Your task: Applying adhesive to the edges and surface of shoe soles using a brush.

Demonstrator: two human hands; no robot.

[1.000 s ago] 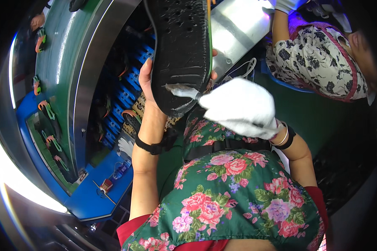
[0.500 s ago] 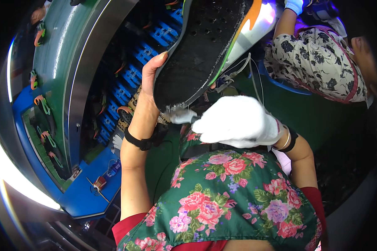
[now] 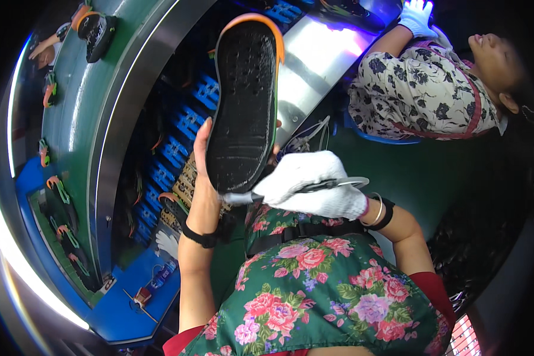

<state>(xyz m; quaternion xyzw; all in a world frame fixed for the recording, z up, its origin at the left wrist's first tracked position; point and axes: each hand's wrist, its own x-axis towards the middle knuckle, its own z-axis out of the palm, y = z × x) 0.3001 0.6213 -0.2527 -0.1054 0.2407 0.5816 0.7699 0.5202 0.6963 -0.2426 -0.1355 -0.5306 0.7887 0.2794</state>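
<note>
A black shoe sole (image 3: 243, 113) with an orange and green rim stands almost upright in the picture, its inner face toward me. My bare left hand (image 3: 201, 148) grips it by the edges near its lower end, thumb on the left side and fingertips showing on the right. My right hand (image 3: 308, 184), in a white knitted glove, is closed round the dark handle of a brush (image 3: 238, 198). The pale bristles touch or lie very close to the sole's lower rim. Behind the glove, the handle's pale end sticks out to the right.
To the left curves a green conveyor belt (image 3: 80, 127) carrying several soles and a dark shoe (image 3: 95, 37). Blue racks (image 3: 175, 155) stand behind my left arm. A blue table (image 3: 121, 311) holds small items. At right sits a co-worker (image 3: 427, 95) beside a brightly lit metal surface (image 3: 314, 59).
The sole has swung more upright and moved left, now showing whole. My right hand has shifted left and slightly down with the brush, turning so the handle shows. The brush stays by the sole's lower end.
</note>
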